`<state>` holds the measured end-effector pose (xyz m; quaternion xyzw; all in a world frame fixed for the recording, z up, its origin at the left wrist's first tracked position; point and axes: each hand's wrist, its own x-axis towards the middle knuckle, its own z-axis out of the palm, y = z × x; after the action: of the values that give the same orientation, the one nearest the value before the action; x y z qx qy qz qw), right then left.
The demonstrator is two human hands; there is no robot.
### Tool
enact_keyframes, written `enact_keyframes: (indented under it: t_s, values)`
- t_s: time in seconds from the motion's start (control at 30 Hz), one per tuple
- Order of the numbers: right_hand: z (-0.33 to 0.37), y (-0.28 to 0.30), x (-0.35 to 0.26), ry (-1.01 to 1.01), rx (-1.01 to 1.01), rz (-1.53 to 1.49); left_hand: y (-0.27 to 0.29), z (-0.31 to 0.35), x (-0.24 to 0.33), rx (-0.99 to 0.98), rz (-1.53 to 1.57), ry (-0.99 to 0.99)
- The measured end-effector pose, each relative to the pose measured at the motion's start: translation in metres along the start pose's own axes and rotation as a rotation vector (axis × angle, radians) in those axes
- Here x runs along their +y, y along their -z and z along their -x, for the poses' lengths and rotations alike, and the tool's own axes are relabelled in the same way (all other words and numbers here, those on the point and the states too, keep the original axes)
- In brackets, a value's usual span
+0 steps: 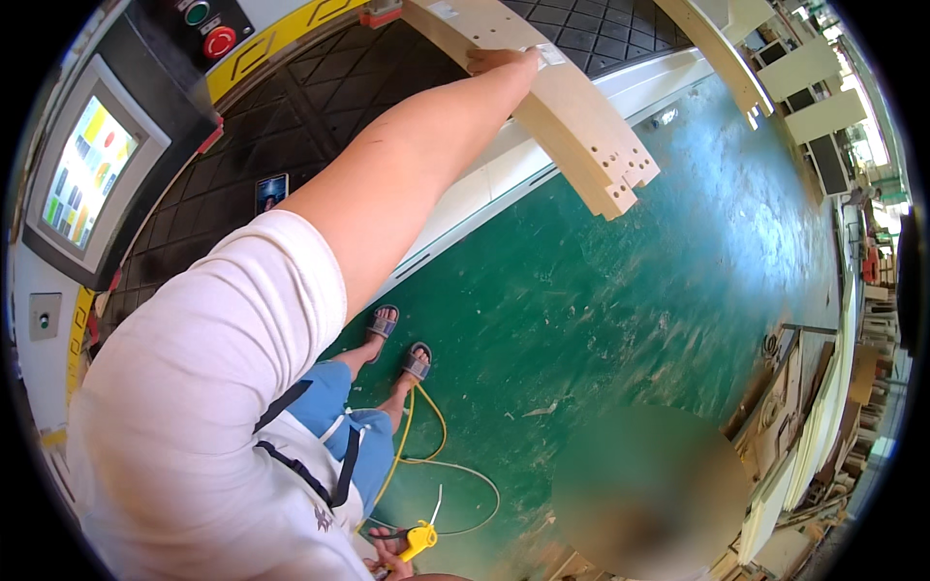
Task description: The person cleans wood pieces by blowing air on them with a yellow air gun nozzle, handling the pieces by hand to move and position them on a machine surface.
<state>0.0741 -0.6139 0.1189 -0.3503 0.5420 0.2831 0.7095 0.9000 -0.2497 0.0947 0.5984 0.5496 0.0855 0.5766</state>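
Note:
Stretched out across the dark machine bed, my left arm ends with my left hand (pixel 494 61) closed on a long pale wooden board (pixel 572 111). Its fingers are bent back toward the board's near edge and only partly show. Drilled holes and a stepped, notched end mark the part of the board that overhangs the floor. A white label (pixel 550 55) sticks to its face beside my wrist. Low down by my body, my right hand (pixel 389 557) grips a yellow air blow gun (pixel 419 538) with a thin pale nozzle pointing up.
A yellow hose (pixel 445 426) loops on the green floor (pixel 581 320) near my sandalled feet. At left stand a control screen (pixel 87 174) and a red stop button (pixel 220 41). A phone-like object (pixel 272 191) lies on the bed (pixel 291 116). Another board (pixel 722 58) juts out at upper right; timber stacks (pixel 814 426) line the right.

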Motion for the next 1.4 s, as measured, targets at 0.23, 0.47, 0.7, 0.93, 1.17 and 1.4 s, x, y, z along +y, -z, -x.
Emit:
enact_keyframes:
  t_s: [0.23,0.47,0.7,0.93,1.17,1.4]
  values:
    - [-0.001,-0.022,-0.031,0.004,-0.007,-0.034,-0.014,-0.015,-0.014,0.272,-0.069,-0.079]
    - [0.005,-0.015,-0.055,0.046,-0.077,-0.019,0.037,-0.004,-0.044,0.233,0.087,-0.179]
    - [-0.015,0.007,-0.07,0.18,-0.232,0.017,0.126,0.109,-0.118,0.021,0.103,-0.291]
    - [-0.007,-0.006,-0.088,0.327,-0.283,0.26,0.248,0.203,-0.189,-0.235,0.047,-0.365]
    - [0.006,-0.107,-0.087,0.587,-0.171,0.685,0.36,0.258,-0.203,-0.377,0.046,-0.293]
    - [0.069,-0.153,-0.058,0.447,-0.775,0.3,0.4,0.27,-0.194,-0.352,0.093,-0.513]
